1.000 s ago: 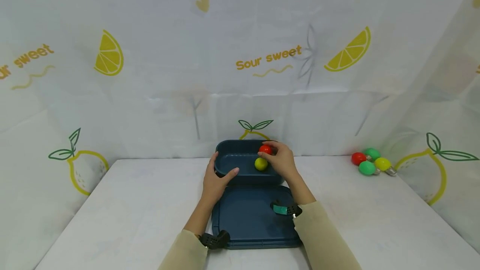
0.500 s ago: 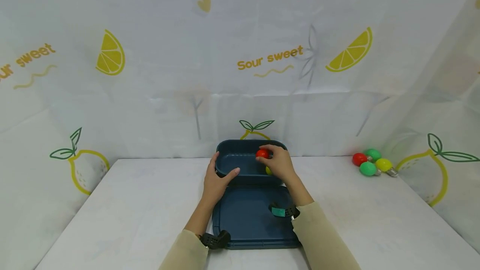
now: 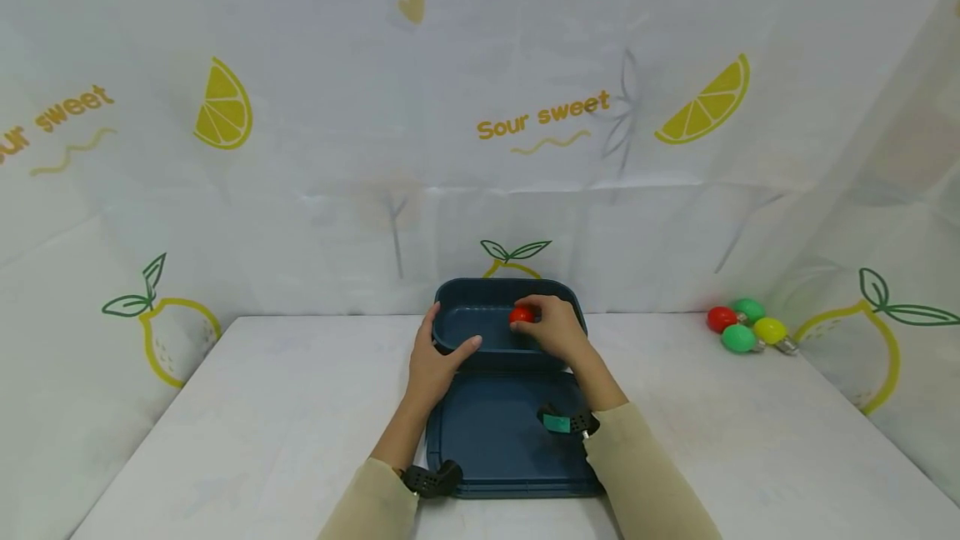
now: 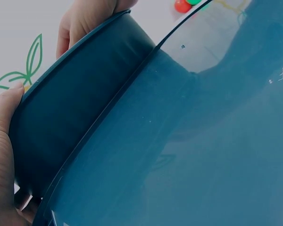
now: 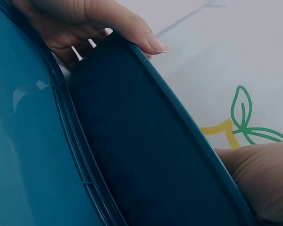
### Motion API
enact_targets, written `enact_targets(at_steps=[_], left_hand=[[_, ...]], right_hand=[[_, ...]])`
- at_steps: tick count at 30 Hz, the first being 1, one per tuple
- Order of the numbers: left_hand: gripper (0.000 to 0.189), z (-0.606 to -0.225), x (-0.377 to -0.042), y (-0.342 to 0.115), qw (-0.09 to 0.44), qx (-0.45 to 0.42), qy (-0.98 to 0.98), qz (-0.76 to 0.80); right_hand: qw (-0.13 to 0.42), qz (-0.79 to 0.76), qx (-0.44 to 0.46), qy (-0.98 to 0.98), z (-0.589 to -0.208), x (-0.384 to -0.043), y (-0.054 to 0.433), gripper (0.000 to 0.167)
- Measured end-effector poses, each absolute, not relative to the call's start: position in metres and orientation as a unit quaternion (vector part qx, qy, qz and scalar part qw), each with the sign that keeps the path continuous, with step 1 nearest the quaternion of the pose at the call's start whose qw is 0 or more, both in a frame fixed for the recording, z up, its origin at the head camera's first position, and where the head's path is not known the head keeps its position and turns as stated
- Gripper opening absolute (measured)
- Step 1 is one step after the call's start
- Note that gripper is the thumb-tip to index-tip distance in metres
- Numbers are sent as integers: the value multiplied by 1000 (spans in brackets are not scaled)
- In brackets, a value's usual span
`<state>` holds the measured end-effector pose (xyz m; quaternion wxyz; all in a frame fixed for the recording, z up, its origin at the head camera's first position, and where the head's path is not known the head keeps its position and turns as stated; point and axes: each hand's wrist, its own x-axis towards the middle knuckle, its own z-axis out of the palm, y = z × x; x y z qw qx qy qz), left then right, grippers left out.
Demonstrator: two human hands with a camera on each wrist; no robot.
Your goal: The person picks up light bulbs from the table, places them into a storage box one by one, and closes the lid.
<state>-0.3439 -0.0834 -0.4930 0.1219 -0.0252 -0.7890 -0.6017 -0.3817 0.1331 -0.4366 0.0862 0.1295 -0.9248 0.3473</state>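
Observation:
A dark blue rectangular box (image 3: 474, 317) stands at the middle of the table's far side. My left hand (image 3: 435, 367) grips its left end, thumb over the near rim; in the right wrist view that thumb (image 5: 155, 43) laps the rim. Inside the box, toward its right part, my right hand (image 3: 557, 328) pinches a red light bulb (image 3: 521, 314) low over the floor. Only the bulb's round red end shows; the rest is behind the fingers. In both wrist views the box's near wall (image 4: 80, 103) hides the bulb.
Directly in front of the box lies a flat dark blue lid (image 3: 513, 436), under the right wrist. At the table's far right, several bulbs are grouped: a red bulb (image 3: 722, 319), a yellow bulb (image 3: 769, 329) and green bulbs (image 3: 739, 338). A printed white cloth (image 3: 337, 248) hangs behind.
The red bulb has moved slightly left and lower into the box with my right hand. The yellow bulb inside has gone out of sight behind that hand. My left hand keeps its grip.

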Motion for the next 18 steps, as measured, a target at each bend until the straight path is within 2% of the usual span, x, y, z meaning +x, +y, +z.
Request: enact_targets(at_steps=[18], left_hand=[[96,-494,-344,-85,120,-29,-784,-608]], right_hand=[[85,355,120,-923,-436,-381,132,39]])
